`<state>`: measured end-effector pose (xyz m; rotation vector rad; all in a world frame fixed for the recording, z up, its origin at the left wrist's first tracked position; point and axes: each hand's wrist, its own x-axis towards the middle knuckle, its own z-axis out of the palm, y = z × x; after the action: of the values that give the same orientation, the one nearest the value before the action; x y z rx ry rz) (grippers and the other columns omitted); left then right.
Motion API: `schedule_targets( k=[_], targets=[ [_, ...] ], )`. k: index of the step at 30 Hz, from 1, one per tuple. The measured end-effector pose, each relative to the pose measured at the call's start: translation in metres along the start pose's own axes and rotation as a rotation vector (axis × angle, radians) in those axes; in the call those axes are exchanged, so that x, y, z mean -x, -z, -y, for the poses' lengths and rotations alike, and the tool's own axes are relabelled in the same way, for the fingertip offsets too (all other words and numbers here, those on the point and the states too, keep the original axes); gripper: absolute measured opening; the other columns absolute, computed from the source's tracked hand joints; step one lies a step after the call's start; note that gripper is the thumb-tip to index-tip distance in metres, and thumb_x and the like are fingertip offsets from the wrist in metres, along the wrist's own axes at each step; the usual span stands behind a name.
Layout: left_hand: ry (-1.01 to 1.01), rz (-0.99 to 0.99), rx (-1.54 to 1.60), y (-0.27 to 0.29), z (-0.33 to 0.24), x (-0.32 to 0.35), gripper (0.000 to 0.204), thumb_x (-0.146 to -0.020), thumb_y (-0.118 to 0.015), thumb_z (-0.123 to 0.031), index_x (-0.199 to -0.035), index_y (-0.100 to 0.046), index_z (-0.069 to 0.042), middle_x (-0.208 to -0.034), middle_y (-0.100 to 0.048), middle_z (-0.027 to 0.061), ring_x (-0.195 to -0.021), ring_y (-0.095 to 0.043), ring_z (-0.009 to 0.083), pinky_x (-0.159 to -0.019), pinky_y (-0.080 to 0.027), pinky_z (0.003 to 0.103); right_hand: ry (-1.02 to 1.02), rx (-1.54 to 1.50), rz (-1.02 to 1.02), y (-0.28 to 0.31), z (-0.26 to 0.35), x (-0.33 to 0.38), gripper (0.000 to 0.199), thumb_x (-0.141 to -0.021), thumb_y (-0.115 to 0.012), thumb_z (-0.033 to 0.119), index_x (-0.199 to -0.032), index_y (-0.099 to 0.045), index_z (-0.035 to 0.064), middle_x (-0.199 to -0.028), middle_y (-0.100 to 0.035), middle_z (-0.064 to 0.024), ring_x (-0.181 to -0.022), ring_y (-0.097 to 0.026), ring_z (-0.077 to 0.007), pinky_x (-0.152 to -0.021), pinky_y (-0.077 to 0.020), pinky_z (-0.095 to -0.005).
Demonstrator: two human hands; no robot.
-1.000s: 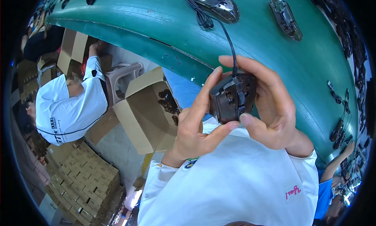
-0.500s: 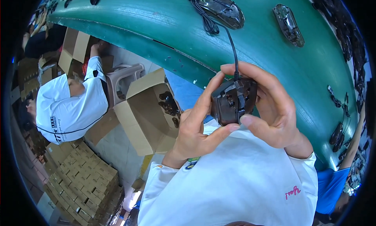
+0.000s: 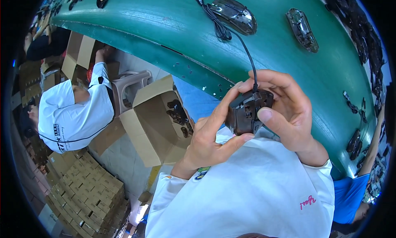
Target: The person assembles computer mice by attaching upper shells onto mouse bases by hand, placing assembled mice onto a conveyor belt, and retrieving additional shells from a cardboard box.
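A dark computer mouse (image 3: 243,115) is held in front of my chest between both hands, its inner parts partly showing. My left hand (image 3: 212,137) grips its left side, thumb along the near edge and fingers at the far edge. My right hand (image 3: 291,118) curls round the right side, with the thumb resting on the part near the middle. The mouse's black cable (image 3: 250,58) runs up from its far end to a coiled bundle (image 3: 221,31) on the green table. Beside the bundle lies a translucent dark mouse shell (image 3: 235,15).
Another translucent mouse shell (image 3: 302,29) lies farther right on the green table (image 3: 165,21). An open cardboard box (image 3: 144,126) with dark parts stands at my left. Beyond it are a plastic stool (image 3: 119,87), a co-worker in white (image 3: 76,118) and stacked small boxes (image 3: 88,188). A blue sleeve (image 3: 350,199) shows right.
The mouse has shifted slightly right and down and tilted in my hands. My right thumb has moved from its near edge up onto its middle part.
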<state>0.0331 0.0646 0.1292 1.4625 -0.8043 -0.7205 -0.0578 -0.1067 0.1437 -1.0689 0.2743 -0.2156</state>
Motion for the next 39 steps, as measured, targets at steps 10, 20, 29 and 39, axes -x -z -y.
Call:
schedule_targets(
  k=[10,20,29,39],
  targets=[
    [0.059,-0.008,0.058,-0.001,0.002,0.0,0.087,-0.078,-0.078,0.0,-0.154,-0.035,0.007,-0.15,-0.052,0.0236,-0.116,-0.067,0.0306,-0.094,-0.056,0.036,0.103,0.072,0.04,0.004,-0.005,-0.002,0.064,-0.085,-0.068,-0.004,-0.145,-0.046,-0.004,-0.14,-0.054,-0.0214,-0.125,-0.057,-0.0284,-0.109,-0.0463,-0.0389],
    [0.197,-0.332,0.681,-0.014,0.018,-0.008,0.079,-0.086,-0.067,0.004,-0.153,-0.025,-0.003,-0.132,-0.057,0.0205,-0.116,-0.062,0.0256,-0.099,-0.051,0.031,0.553,1.082,0.039,-0.009,-0.025,-0.002,0.062,-0.078,-0.076,0.003,-0.137,-0.059,0.0087,-0.15,-0.051,-0.0146,-0.134,-0.052,-0.0361,-0.11,-0.0475,-0.0426],
    [0.157,-0.336,0.731,-0.038,0.026,-0.001,0.078,-0.088,-0.064,0.003,-0.153,-0.023,-0.005,-0.139,-0.052,0.0181,-0.123,-0.057,0.0246,-0.101,-0.049,0.031,0.738,1.245,-0.166,-0.017,-0.041,-0.013,0.043,-0.079,-0.076,0.008,-0.12,-0.069,0.0134,-0.14,-0.062,-0.0058,-0.129,-0.057,-0.0371,-0.101,-0.0556,-0.0454],
    [0.18,-0.379,0.584,-0.025,0.007,-0.01,0.066,-0.095,-0.06,-0.011,-0.153,-0.03,-0.005,-0.148,-0.047,0.0163,-0.132,-0.052,0.0259,-0.106,-0.045,0.034,0.989,1.237,-0.33,-0.024,-0.05,-0.046,0.035,-0.074,-0.079,0.004,-0.106,-0.071,0.016,-0.129,-0.068,-0.0002,-0.112,-0.067,-0.0317,-0.088,-0.0621,-0.0377]
  ],
)
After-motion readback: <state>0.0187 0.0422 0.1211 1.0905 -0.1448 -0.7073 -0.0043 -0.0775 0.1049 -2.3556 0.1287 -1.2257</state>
